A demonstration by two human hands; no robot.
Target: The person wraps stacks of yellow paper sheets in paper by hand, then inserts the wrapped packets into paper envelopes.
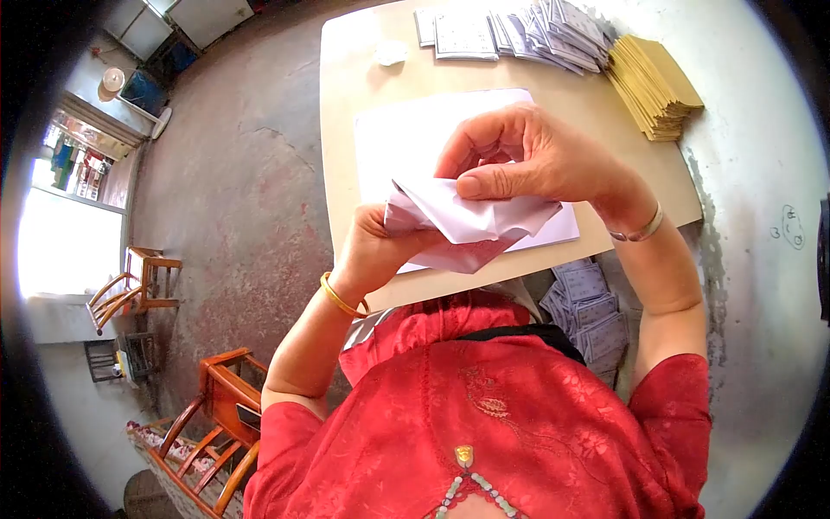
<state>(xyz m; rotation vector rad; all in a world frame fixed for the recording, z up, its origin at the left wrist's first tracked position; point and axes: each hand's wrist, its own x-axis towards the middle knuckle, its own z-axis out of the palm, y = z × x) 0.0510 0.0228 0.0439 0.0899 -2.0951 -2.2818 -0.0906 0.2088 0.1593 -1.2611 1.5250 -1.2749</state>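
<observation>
A big tan table (pixel 346 130) is in front of the person. On it lies flat white paper (pixel 380 143). At the far end sit a yellow pile (pixel 653 86) and many printed packs (pixel 467 36). More printed packs (pixel 592 311) lie low down, past the near edge. I can't tell if any of these piles are finished.

The right hand (pixel 527 156) is curled, with its thumb and fingers pinching the top of a folded paper (pixel 488 225). The left hand (pixel 376 246) grips that paper's left end. The folded paper is up over the near part of the table. Its folding looks partly done: it has creases, but it is puffy and a flap sticks out, so some seems left.

A small white thing (pixel 391 53) sits far off.
</observation>
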